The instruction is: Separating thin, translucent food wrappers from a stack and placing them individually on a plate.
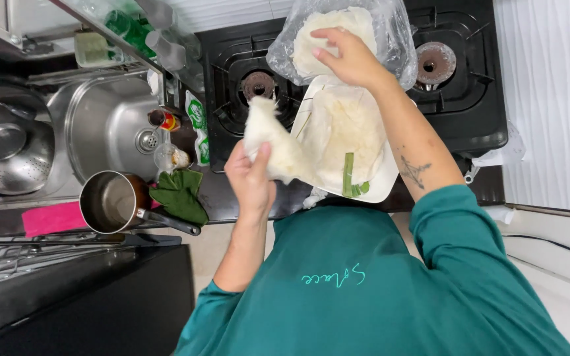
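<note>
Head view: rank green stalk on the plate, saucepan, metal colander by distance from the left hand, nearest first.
Measured from the left hand, which holds a white sheet:
1. Green stalk, just to the right of the hand in the picture, lying on the white plate.
2. Saucepan, on the other side, at the counter edge.
3. Metal colander, far off in the sink.
</note>
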